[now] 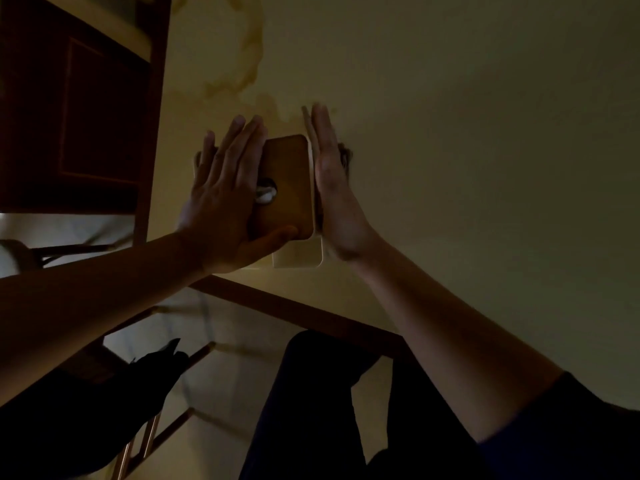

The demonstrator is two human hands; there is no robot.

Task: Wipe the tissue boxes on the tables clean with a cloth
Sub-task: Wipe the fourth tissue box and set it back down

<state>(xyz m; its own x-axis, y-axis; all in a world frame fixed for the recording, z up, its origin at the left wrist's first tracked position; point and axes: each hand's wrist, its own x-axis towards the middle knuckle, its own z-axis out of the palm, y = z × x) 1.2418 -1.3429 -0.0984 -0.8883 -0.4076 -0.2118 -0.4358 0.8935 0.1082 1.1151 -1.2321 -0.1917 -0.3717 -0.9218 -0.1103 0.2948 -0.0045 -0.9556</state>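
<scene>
Pressing flat palms against both long sides of a tissue box (289, 188), a person steadies it on the pale table (450, 133), near the table's near edge and toward its left end. The left hand (221, 202) lies fingers straight over the box's left side; the right hand (329, 188) stands upright against its right side. No cloth can be made out in the dim light. The step looks like squaring or setting the box; next, a cloth must be found. The box's long axis runs away from the person, wooden lid and tissue hole facing up.
</scene>
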